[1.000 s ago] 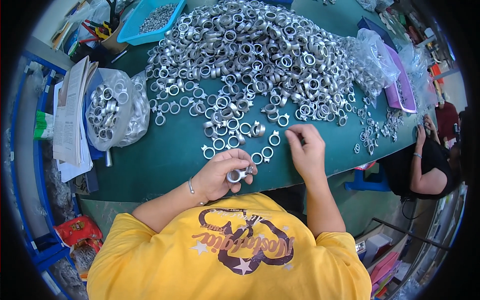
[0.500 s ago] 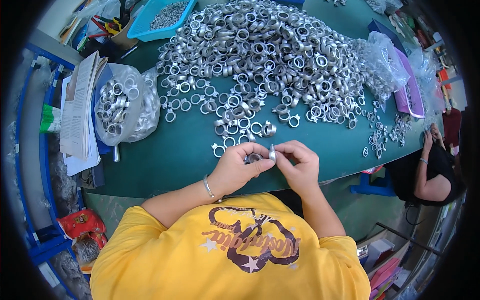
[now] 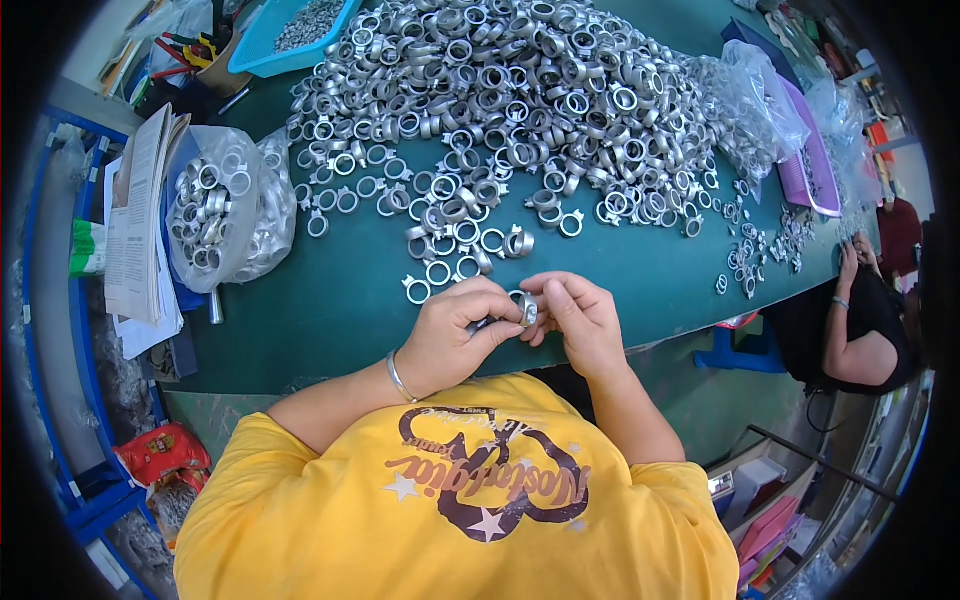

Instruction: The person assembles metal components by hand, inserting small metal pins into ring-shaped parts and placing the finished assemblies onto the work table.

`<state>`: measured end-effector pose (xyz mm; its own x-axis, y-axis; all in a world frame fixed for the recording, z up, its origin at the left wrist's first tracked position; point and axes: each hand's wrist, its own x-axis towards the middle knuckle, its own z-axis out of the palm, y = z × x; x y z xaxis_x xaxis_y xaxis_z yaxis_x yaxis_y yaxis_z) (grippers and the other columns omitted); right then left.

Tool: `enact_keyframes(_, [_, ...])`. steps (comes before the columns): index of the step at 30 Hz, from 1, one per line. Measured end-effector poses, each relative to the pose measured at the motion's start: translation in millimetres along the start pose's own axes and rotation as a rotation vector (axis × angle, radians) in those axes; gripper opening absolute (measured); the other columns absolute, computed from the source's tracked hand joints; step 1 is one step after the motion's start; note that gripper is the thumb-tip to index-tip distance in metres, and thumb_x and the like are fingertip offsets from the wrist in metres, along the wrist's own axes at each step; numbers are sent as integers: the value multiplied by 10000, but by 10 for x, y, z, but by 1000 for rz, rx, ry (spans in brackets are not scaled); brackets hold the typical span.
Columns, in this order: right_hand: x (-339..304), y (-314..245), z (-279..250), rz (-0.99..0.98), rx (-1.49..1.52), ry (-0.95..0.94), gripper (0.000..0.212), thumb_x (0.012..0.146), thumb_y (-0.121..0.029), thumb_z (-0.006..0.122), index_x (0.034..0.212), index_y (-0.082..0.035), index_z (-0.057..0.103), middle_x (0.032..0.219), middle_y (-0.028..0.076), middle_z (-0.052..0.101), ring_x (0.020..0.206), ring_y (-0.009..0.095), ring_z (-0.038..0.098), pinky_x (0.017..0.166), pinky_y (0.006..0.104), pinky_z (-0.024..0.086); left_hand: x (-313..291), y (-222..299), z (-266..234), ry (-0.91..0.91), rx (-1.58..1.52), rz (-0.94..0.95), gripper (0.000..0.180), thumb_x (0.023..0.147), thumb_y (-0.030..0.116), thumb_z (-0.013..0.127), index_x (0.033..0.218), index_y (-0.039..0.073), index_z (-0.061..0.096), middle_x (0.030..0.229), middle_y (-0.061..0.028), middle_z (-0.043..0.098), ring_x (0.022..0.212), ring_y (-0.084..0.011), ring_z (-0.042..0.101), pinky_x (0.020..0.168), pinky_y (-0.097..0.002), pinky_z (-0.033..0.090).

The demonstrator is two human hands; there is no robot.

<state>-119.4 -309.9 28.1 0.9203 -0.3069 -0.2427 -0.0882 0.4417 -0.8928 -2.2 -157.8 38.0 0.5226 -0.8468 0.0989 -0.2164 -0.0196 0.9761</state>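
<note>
Left hand (image 3: 458, 328) is pinching a metal ring (image 3: 529, 313) between thumb and fingertips; right hand (image 3: 588, 318) is curling loosely beside it, contact unclear. Ring probably handling light, stiff, a bit slippery, hardly fragile; outer band likely offering the surest hold. It is showing silvery grey, catching light. Similar loose rings (image 3: 455, 212) are lying beyond the left hand.

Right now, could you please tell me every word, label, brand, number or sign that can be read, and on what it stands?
I won't copy wording, but print stands here:
Yellow shirt: large dark and brownish lettering with stars, legible.
Papers at the left: printed lines too small to read.
Red package: markings too small to read.
Held metal ring: no readable marking.
</note>
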Motion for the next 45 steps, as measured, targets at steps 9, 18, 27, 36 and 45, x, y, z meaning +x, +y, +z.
enact_keyframes(9, [3, 118, 22, -449, 86, -52, 275, 780, 123, 649, 1010, 13, 545, 1189, 169, 513, 1013, 195, 581, 865, 304, 501, 12, -34, -25, -14, -729, -610, 114, 936, 150, 556, 990, 49, 561, 786, -41, 604, 606, -101, 567, 430, -217, 412])
enact_keyframes(18, [264, -140, 98, -467, -933, 409, 78, 794, -30, 672, 856, -3, 633, 831, 126, 610, 757, 274, 605, 657, 331, 484, -36, -34, -382, 20, -1097, -684, 159, 951, 182, 503, 931, 30, 545, 893, -166, 604, 592, -132, 509, 381, -175, 317])
enact_keyframes(27, [409, -11, -68, -420, -797, 281, 78, 767, 5, 696, 820, 8, 640, 836, 60, 582, 700, 111, 552, 581, 226, 430, 38, 153, -2283, 1080, 584, 327, 130, 907, 101, 545, 951, -8, 600, 936, -124, 623, 753, -196, 583, 678, -279, 459])
enact_keyframes(36, [273, -12, -21, -48, 61, 154, 91, 904, -97, 606, 933, -14, 582, 777, 85, 651, 611, 115, 598, 545, 228, 488, 88, 105, -2600, 644, 1085, -46, 274, 913, 188, 509, 1088, -13, 571, 1122, -205, 579, 1020, -377, 559, 876, -410, 453])
enact_keyframes(45, [205, -94, 63, -302, -680, 146, 123, 774, -13, 704, 840, -3, 601, 884, 102, 643, 738, 209, 595, 650, 286, 485, -573, 445, -2417, 912, 1084, -616, 311, 886, 258, 566, 983, -37, 593, 892, -247, 646, 879, -417, 613, 764, -452, 487])
